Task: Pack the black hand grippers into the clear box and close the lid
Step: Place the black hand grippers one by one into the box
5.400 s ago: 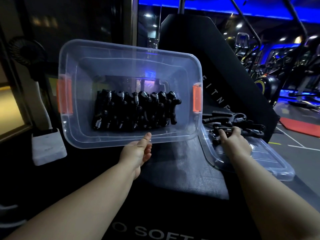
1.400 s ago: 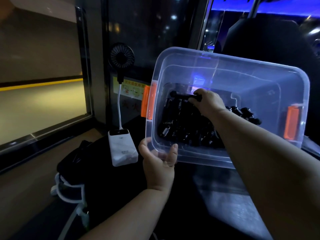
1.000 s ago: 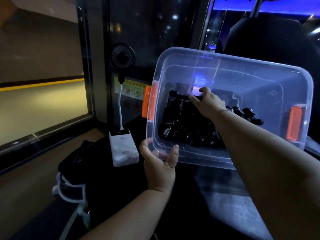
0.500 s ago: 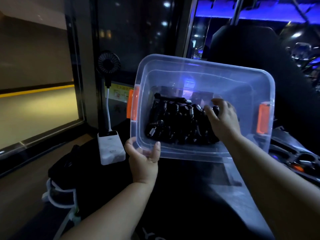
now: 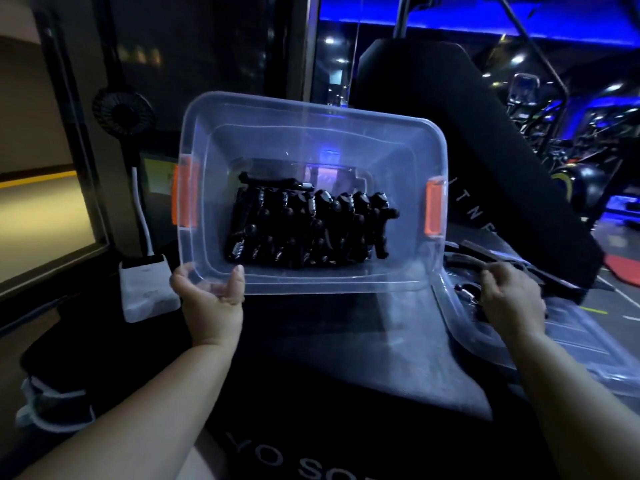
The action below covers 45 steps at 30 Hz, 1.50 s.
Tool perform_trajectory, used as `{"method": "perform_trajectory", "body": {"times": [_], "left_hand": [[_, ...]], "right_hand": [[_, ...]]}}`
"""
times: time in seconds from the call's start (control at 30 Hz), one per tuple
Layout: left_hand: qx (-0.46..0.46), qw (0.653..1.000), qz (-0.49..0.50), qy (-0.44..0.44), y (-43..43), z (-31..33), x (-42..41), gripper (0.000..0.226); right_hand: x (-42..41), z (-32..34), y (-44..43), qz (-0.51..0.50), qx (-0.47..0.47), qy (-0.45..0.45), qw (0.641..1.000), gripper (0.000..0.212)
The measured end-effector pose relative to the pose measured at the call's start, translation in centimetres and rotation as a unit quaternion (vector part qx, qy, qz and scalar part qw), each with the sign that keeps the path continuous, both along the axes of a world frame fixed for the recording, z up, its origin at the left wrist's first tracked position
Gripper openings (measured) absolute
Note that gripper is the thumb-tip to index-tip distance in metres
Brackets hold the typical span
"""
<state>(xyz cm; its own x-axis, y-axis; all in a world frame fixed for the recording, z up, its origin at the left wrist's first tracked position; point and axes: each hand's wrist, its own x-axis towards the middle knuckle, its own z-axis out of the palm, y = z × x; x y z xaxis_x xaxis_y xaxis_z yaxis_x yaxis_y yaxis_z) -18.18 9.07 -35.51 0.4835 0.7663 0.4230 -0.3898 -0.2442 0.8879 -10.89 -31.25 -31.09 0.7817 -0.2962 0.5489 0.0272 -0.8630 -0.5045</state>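
One head view is given. A packed row of black hand grippers (image 5: 308,233) is seen inside the clear box (image 5: 311,114), with one more gripper (image 5: 273,182) laid crosswise on top at the far side. The box is tipped with its opening toward the camera and is gripped by the left hand (image 5: 211,301) at its near left corner, thumb curled over the rim and apart from the row. Orange latches (image 5: 185,195) are set on both short ends. The right hand (image 5: 510,299) is held over the lid (image 5: 561,344), just right of the box, with fingers curled at the loose hand grippers (image 5: 465,292) lying there. Whether one is grasped cannot be told. A white power bank (image 5: 147,289) and a small fan (image 5: 123,110) are seen at left.
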Motion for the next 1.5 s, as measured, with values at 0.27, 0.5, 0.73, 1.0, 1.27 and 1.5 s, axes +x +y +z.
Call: {"method": "perform_trajectory", "body": {"times": [0.27,0.5,0.73,1.0,1.27,1.5], "left_hand": [[-0.004,1.0,-0.009,0.004,0.0,0.1,0.0,0.06],[-0.001,1.0,-0.01,0.016,-0.1,0.1,-0.2,0.061],[-0.002,1.0,-0.008,0.022,-0.2,0.4,-0.4,0.063],[-0.003,1.0,-0.006,0.028,-0.3,0.5,-0.6,0.063],[-0.007,1.0,-0.007,0.029,-0.3,0.3,-0.6,0.064],[0.002,0.999,-0.009,0.033,-0.1,0.3,-0.5,0.066]], "right_hand": [[0.8,-1.4,-0.3,-0.046,-0.143,0.274,0.95,0.065],[0.6,-1.5,-0.5,-0.061,-0.169,0.266,0.947,0.063],[1.0,-2.2,-1.0,-0.074,-0.18,0.248,0.949,0.072],[0.9,-1.3,-1.5,-0.028,-0.188,0.284,0.94,0.091],[0.6,1.1,-2.6,0.047,-0.174,0.365,0.913,0.11],[0.1,2.4,-2.9,0.076,-0.123,0.374,0.916,0.108]]}}
